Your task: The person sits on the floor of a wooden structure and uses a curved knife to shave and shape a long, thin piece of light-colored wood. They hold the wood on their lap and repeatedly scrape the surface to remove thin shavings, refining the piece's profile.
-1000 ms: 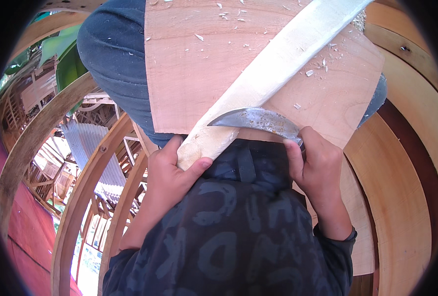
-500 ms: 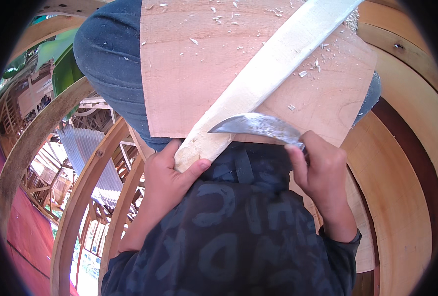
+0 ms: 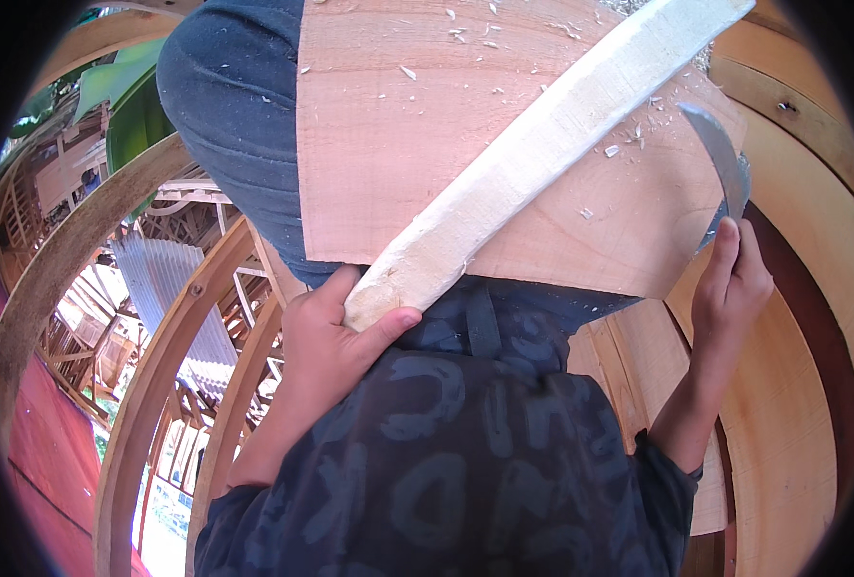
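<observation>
A long pale wooden stick, squared along its length, slants from lower left to upper right over a flat reddish board on my lap. Its near end is gripped by my left hand, thumb across the top and fingers beneath. My right hand is closed around a curved knife, whose handle is mostly hidden by the fingers. The blade points up and away at the board's right edge, apart from the stick.
Small wood shavings are scattered on the board. At the right stand curved wooden planks. On the left, bent wooden ribs rise before a corrugated sheet and green leaves.
My right hand has swung the knife off the stick, outward to the right and farther away; the blade now points upward. My left hand keeps its hold on the stick.
</observation>
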### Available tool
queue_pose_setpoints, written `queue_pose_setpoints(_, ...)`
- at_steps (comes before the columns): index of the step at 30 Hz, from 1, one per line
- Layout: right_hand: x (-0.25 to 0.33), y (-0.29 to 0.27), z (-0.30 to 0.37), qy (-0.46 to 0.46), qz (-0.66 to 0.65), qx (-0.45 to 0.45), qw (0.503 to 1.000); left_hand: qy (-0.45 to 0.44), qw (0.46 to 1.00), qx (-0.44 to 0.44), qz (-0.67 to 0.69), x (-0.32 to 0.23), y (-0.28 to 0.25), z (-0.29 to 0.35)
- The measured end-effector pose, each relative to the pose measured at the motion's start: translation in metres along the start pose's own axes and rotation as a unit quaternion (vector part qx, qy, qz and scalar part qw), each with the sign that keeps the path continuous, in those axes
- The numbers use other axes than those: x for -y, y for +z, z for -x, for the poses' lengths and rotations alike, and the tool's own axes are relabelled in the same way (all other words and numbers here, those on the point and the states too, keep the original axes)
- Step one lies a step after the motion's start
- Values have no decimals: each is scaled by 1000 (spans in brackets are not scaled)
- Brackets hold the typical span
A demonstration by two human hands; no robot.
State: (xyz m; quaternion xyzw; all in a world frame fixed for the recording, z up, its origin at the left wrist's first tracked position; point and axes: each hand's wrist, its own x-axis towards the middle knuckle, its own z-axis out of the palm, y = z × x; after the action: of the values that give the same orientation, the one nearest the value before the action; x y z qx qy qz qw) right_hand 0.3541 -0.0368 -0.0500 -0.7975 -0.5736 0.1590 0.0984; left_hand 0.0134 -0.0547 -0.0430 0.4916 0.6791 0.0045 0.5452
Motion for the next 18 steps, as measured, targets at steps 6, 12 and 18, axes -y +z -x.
queue_pose_setpoints(6, 61, 14, 45, -158, -42, 210, 964, -12, 995, -7, 104, -4, 8, -2)
queue_pose_setpoints(12, 59, 23, 41, -172, 3, 172, 970, 1, 1000, 2, 9, -2, 1, -4)
queue_pose_setpoints(18, 7, 9, -2, 6, 17, 38, 999, -1, 1000, 19, 18, -1, 1, -1)
